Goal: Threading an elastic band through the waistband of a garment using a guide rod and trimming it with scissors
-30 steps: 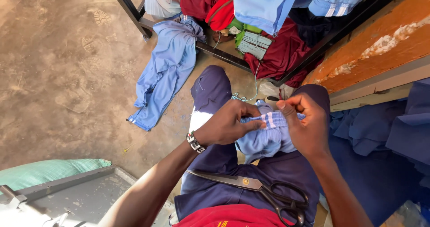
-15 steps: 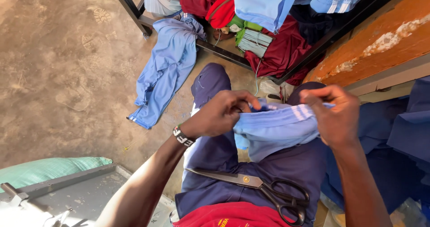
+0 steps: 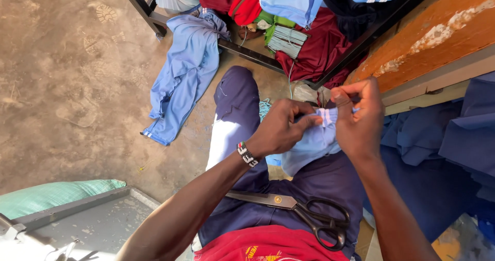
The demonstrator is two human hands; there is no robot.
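Black-handled scissors (image 3: 304, 213) lie on the lap; blue shirt (image 3: 180, 80) on floor.

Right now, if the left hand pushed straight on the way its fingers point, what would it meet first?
The left hand points to the right across the lap, gripping the light blue cloth. Straight on, it would probably meet the right hand first, which pinches the same cloth close by; depth is hard to judge.

Light-blue garment (image 3: 309, 145) with white-striped edge — bunched up, held above the lap.
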